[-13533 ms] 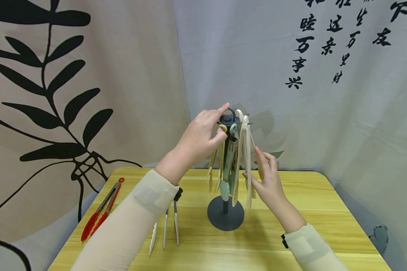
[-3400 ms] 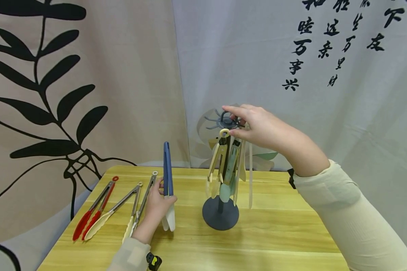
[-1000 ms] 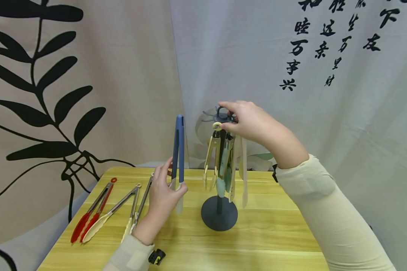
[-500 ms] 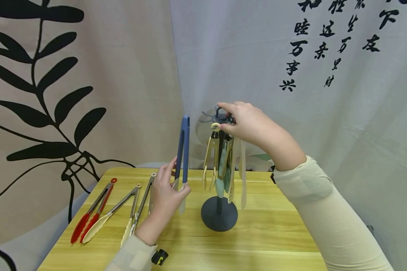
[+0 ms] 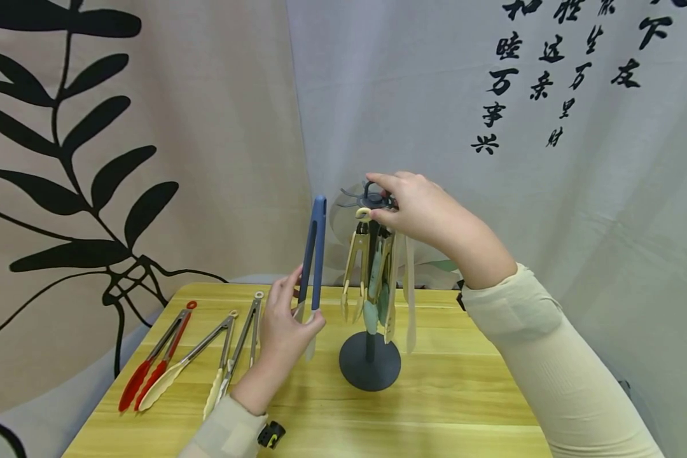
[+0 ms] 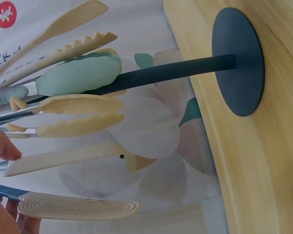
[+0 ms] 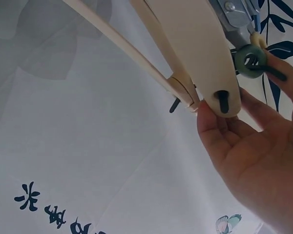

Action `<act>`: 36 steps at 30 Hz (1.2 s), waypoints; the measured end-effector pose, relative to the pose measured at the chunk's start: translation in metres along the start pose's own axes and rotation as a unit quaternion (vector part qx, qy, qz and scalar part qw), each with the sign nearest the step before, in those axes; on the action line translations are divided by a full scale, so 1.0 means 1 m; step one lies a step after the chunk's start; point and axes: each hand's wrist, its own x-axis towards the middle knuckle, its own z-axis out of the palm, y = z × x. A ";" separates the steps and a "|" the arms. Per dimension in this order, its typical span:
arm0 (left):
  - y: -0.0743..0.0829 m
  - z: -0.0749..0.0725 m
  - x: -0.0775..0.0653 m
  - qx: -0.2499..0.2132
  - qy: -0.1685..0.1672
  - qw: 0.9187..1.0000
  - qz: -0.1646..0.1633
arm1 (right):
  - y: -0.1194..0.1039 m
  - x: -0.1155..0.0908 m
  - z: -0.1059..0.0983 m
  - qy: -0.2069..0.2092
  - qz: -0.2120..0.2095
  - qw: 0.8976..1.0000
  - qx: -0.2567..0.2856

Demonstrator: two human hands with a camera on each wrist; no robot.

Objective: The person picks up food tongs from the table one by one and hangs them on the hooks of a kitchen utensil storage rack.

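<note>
My left hand (image 5: 289, 324) grips tongs with blue arms and pale tips (image 5: 318, 245), held upright off the table, left of a dark rack (image 5: 369, 362). In the left wrist view, both pale tips (image 6: 78, 207) spread apart near the fingers. My right hand (image 5: 429, 210) holds the top of the rack, thumb beside a yellow ring. Yellow tongs (image 5: 355, 257), green tongs (image 5: 371, 315) and cream tongs (image 5: 410, 299) hang from the hooks. The right wrist view shows cream tongs (image 7: 195, 48) on a hook against the fingertips. Empty hooks (image 5: 349, 198) face left.
On the wooden table (image 5: 464, 394), red tongs (image 5: 174, 346) lie at the left. Beside them are cream-tipped steel tongs (image 5: 197, 350) and another steel pair (image 5: 245, 334), partly behind my left hand. A printed curtain (image 5: 235, 127) hangs behind the table's far edge.
My left hand has lifted the blue tongs and brought them right, close to the rack, slowing lately. Long before, the left hand was on the rack's top; now the right is there. The rack has turned slightly.
</note>
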 end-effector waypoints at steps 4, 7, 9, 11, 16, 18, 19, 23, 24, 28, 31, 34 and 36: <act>0.000 0.000 0.001 0.000 0.000 1.000 0.001 | 0.002 0.001 0.000 0.000 0.000 1.000 0.006; 0.001 0.000 0.001 0.000 -0.001 1.000 0.000 | 0.004 0.001 0.000 -0.001 -0.002 1.000 0.011; 0.001 0.001 0.001 0.001 -0.002 1.000 -0.001 | 0.006 0.001 0.000 -0.002 -0.006 1.000 0.016; 0.001 0.001 0.001 0.001 -0.003 1.000 -0.001 | 0.007 0.002 0.000 -0.001 -0.010 1.000 0.019; 0.002 0.000 0.002 -0.002 -0.004 1.000 0.002 | 0.008 0.002 0.000 -0.002 -0.015 1.000 0.023; 0.003 0.000 0.002 -0.002 -0.004 1.000 0.003 | 0.008 0.002 0.000 -0.001 -0.015 1.000 0.022; 0.003 0.000 0.002 -0.003 -0.003 1.000 0.004 | 0.008 0.002 0.000 0.000 -0.016 1.000 0.022; 0.002 0.000 0.002 -0.002 -0.002 1.000 0.005 | 0.008 0.002 0.001 0.001 -0.020 1.000 0.022; 0.002 0.000 0.002 -0.002 -0.002 1.000 0.005 | 0.008 0.002 0.001 0.001 -0.021 1.000 0.022; 0.002 0.001 0.002 0.002 -0.002 1.000 0.012 | 0.008 0.002 0.001 0.003 -0.018 1.000 0.020; 0.003 0.001 0.002 0.009 0.003 1.000 0.019 | 0.008 0.002 0.001 0.006 -0.016 1.000 0.017; 0.003 0.002 0.002 0.019 0.011 0.999 0.027 | 0.006 0.002 0.001 0.008 -0.019 1.000 0.016; 0.004 0.002 0.002 0.028 0.016 0.999 0.034 | 0.005 0.002 0.001 0.009 -0.019 1.000 0.016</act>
